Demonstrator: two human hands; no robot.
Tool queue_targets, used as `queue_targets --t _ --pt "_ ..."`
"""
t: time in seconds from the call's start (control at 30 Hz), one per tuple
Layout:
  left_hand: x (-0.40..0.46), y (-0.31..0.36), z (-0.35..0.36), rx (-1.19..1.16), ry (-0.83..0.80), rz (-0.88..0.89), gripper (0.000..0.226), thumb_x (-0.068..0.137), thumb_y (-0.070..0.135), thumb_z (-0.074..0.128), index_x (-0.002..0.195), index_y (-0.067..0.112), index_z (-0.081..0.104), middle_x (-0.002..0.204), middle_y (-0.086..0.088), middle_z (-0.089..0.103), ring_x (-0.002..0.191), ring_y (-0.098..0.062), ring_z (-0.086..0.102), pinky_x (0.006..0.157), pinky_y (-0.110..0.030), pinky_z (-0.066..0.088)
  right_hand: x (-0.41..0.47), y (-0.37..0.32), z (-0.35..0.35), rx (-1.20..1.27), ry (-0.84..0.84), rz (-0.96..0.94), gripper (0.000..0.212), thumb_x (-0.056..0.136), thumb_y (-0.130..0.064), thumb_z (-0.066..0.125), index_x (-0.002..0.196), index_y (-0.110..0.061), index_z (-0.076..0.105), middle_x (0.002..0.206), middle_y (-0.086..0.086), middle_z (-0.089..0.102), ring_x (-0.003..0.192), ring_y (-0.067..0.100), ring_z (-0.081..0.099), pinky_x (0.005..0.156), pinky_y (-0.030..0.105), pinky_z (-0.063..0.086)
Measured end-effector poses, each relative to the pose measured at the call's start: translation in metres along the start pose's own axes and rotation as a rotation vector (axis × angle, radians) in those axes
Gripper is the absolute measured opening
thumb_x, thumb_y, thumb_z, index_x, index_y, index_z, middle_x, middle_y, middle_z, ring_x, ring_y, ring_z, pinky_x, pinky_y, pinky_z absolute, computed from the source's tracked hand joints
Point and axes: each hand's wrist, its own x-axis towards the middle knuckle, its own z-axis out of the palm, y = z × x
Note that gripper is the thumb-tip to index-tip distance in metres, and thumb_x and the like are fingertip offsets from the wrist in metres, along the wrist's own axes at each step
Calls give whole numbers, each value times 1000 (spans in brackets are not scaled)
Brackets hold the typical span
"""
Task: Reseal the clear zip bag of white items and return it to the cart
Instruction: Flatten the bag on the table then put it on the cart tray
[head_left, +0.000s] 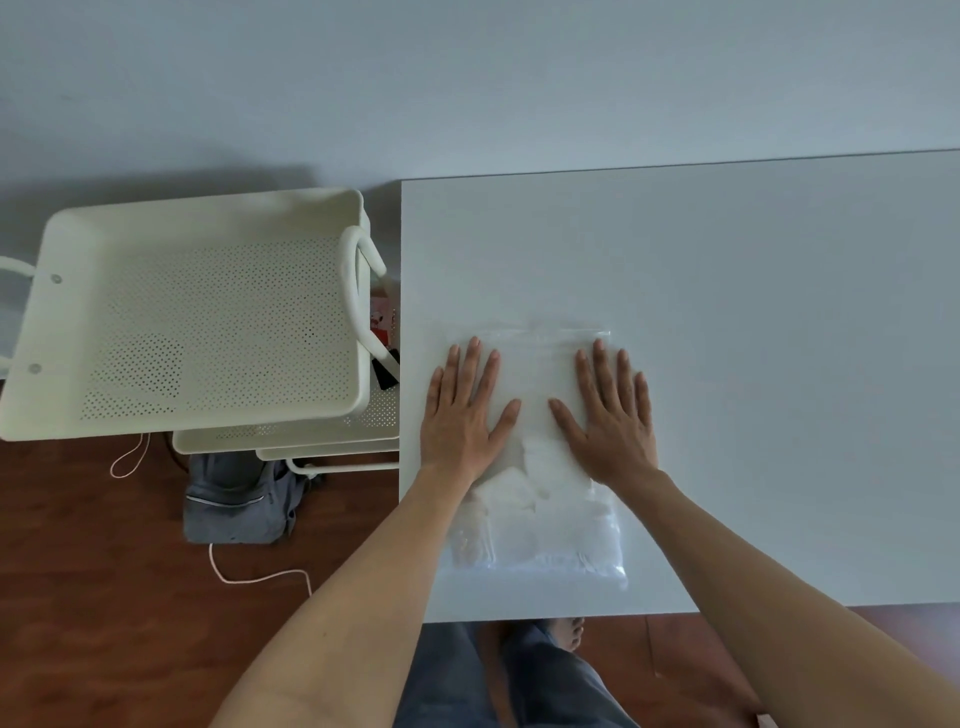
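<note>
A clear zip bag (540, 525) holding white items lies flat on the white table (753, 312), near its front left corner, with its zip strip at the far end. My left hand (462, 410) rests palm down on the bag's upper left part, fingers spread. On the upper right part my right hand (613, 415) presses flat in the same way. Neither hand grips anything. The white items are bunched in the bag's near half. The cream cart (67, 312) stands left of the table, its perforated top tray holding nothing.
The cart's lower trays (291, 439) hold a few small packages, partly hidden. A grey bag (234, 499) and a pale cord (249, 577) lie on the wooden floor by the cart. My legs show under the table's front edge.
</note>
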Motion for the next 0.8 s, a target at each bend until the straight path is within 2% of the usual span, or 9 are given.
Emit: queue_targets --t 0.13,0.3,0.43,0.57,0.63,0.73,0.8 --pt "-2 -2 1 2 -20 -42 79 100 67 18 162 24 -9 170 -2 -18 156 -20 -17 127 -40 -3 -6 13 0 -31 -2 8 80 100 -68 12 160 -28 -21 167 -6 -29 154 17 -28 127 42 -12" --pt "-5 -11 -8 -33 -111 3 77 102 62 15 160 21 -15 167 -5 -27 154 -20 -25 127 -39 -8 -14 23 -4 17 -31 19 78 102 -65 13 160 -26 -20 168 -1 -28 154 19 -26 127 42 -12" --pt "-28 -9 -19 -142 -144 -37 71 106 55 19 161 22 -12 167 -6 -25 155 -20 -21 127 -39 -8 -28 20 -10 144 -25 26 76 102 -63 15 162 -27 -13 171 4 -16 158 20 -15 128 41 -4" --pt "-56 4 -29 -210 -161 -137 68 106 52 23 163 23 -3 170 -9 -11 157 -24 -9 127 -42 3 -54 12 -16 111 -22 4 73 104 -60 24 164 -30 -6 172 8 -1 158 29 7 125 44 12" --pt "-66 11 -37 -210 -163 -194 67 106 54 25 163 25 3 169 -12 2 156 -29 4 124 -45 12 -67 9 -18 93 -28 15 73 104 -59 27 164 -30 -3 171 10 7 154 31 17 121 44 20" --pt "-81 22 -46 -176 -160 -291 67 103 57 29 161 27 12 154 -15 27 139 -35 33 113 -48 29 -88 6 -21 77 -18 38 73 104 -59 31 164 -29 3 161 10 24 141 32 33 113 42 31" --pt "-92 28 -50 -257 -221 -352 72 101 62 28 161 31 4 145 -16 32 127 -37 46 107 -48 40 -102 4 -23 120 -22 52 74 103 -59 35 164 -29 8 147 10 36 128 31 45 103 41 42"
